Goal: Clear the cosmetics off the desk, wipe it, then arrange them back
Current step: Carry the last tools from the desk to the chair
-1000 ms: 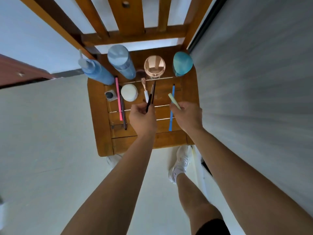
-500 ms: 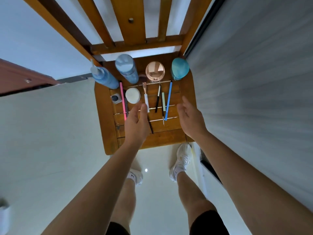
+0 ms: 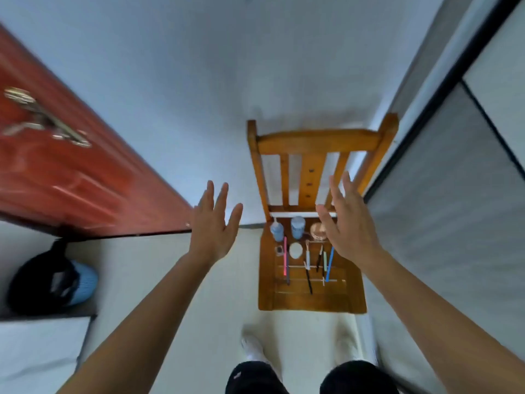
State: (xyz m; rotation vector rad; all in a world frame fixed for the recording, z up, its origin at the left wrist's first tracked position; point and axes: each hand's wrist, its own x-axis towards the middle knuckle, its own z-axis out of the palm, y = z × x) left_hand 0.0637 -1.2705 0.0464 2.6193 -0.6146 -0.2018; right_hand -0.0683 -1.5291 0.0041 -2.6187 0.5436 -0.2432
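Left hand [image 3: 213,233]: raised, back toward the camera, fingers [image 3: 221,199] straight and spread wide, holding nothing. It sits over the pale floor [image 3: 199,294], left of the chair [image 3: 318,140].

Right hand [image 3: 350,234]: likewise raised, fingers [image 3: 334,191] straight and fanned, holding nothing. It overlaps the right side of the chair back and the far right corner of the seat [image 3: 312,304].

Chair: varnished orange-brown wood, curved top rail, flat vertical slats, slatted seat. The frame is motion-blurred, so fine detail is soft.

Cosmetics all lie on the seat, clear of both hands:
- Far row, upright: a blue pump bottle [image 3: 276,231] at left, a stubby blue cylinder bottle [image 3: 297,226] just beside it, then a round rose-gold metallic lid [image 3: 317,231], partly covered by the right hand.
- Middle: a small dark square item [image 3: 279,249] and a white round jar [image 3: 295,249].
- Slim sticks running near to far: a pink pencil [image 3: 285,255] between the square item and the jar, a white-handled brush [image 3: 307,253], a black pencil [image 3: 308,278] nearest the front edge, a short black pen [image 3: 320,257], a pale green stick [image 3: 324,264] and a blue pencil [image 3: 329,265] at right.

Surroundings: a glossy red-brown door [image 3: 71,180] with a metal lever handle [image 3: 42,118] at left; a rounded black and light-blue fabric item [image 3: 56,277] below it, type cannot be told; a plain pale wall [image 3: 199,81] beyond.
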